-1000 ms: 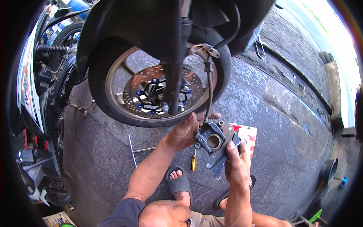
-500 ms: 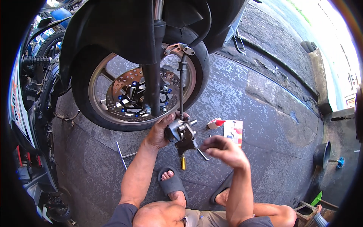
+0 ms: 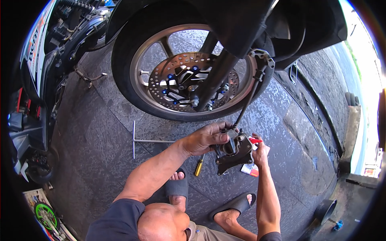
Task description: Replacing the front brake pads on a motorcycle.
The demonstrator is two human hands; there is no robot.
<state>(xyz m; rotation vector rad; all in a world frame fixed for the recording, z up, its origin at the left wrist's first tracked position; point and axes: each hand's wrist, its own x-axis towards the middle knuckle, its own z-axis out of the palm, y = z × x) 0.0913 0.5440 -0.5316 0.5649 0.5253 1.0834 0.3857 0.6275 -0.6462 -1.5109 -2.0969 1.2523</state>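
Note:
My left hand (image 3: 204,137) grips the top of a dark metal brake caliper (image 3: 233,150), which hangs on a black hose (image 3: 250,96) running up to the fork. My right hand (image 3: 261,152) holds the caliper's right side, fingers curled against it. Just above stands a motorcycle front wheel (image 3: 124,72) with a drilled brake disc (image 3: 161,86) and blue bolts. A yellow-handled screwdriver (image 3: 198,166) lies on the ground under the caliper. A red and white packet (image 3: 250,170) lies below my right hand.
A T-handle wrench (image 3: 138,140) lies on the dark stone paving left of my hands. Another motorcycle (image 3: 40,60) stands at the left. My feet in grey sandals (image 3: 179,186) rest below. A raised kerb (image 3: 345,132) runs along the right.
The view has shifted so the wheel sits larger and more central. My right hand has come onto the caliper's right side, and both hands now hold it closer together.

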